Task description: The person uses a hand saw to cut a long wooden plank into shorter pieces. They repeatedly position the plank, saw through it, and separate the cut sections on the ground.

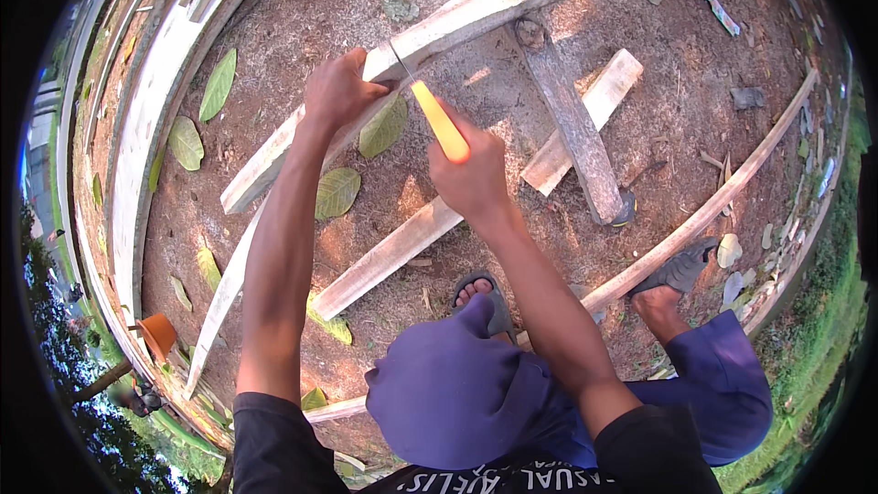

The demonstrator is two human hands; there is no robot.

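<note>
My left hand (pixel 340 91) is closed around a long pale wooden beam (pixel 521 0), its thumb on the near side. The beam runs from the middle left up to the far right. In my right hand (pixel 473 169) is a tool with an orange-yellow handle (pixel 439 123) and a thin dark blade (pixel 400 59). The blade touches or lies over the beam just right of my left hand. It shows nearly edge-on, so its exact kind is unclear. Below the beam, near my right hand, a squared wooden piece (pixel 389 256) rests on the ground.
A dark weathered plank (pixel 572 114) crosses a short pale block (pixel 599 110) to the right. A long thin strip (pixel 722 201) passes by my sandalled foot (pixel 672 270). Large pale boards (pixel 146 165) lie at the left, with an orange bucket (pixel 158 337) near them. Leaves (pixel 338 192) are scattered about.
</note>
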